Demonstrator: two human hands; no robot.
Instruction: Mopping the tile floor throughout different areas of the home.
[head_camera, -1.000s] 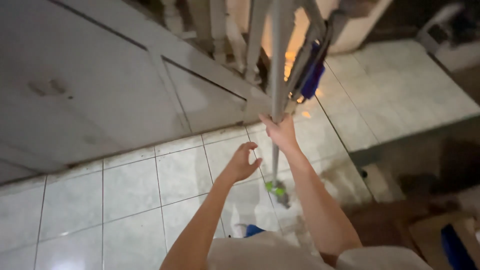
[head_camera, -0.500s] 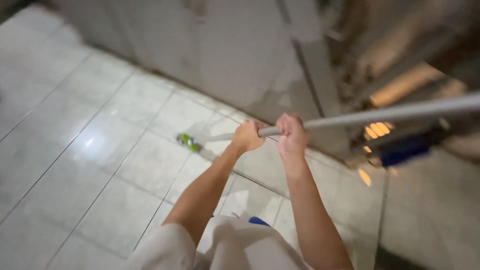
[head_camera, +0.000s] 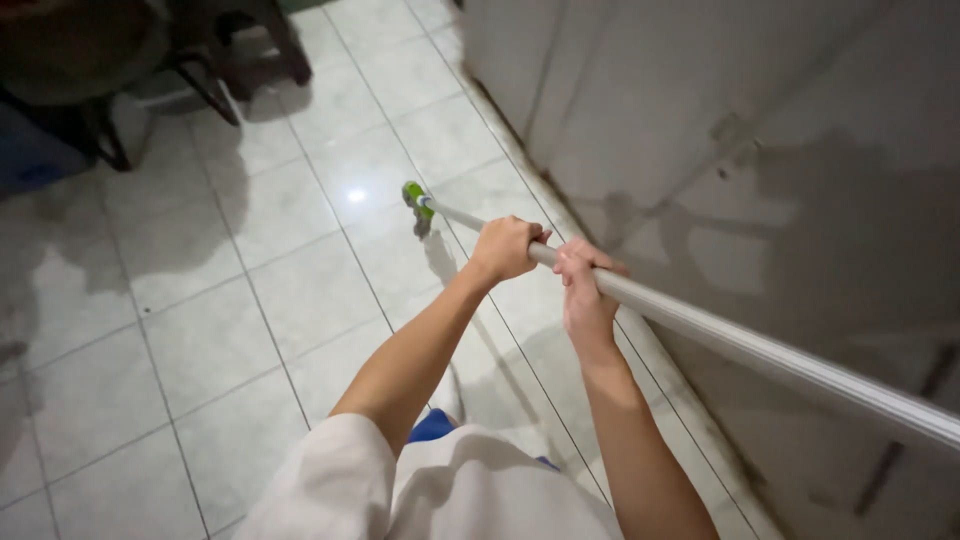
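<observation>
Head view: left hand (head_camera: 505, 248) and right hand (head_camera: 583, 290) both clenched around grey pole (head_camera: 700, 325), now swung from near-horizontal to slanting across white wall (head_camera: 700, 120), green tip (head_camera: 415, 196) over tiled floor (head_camera: 200, 330).

We see a silver-grey pole (head_camera: 740, 345) with a green tip (head_camera: 413, 195). Under the pole, the floor (head_camera: 250, 300) is pale grey-white tile crossed by a grid of dark grout lines. Beside the pole, the wall (head_camera: 700, 120) is plain off-white, mottled with grey stains. Below the pole, our sleeves (head_camera: 330, 490) are white.
</observation>
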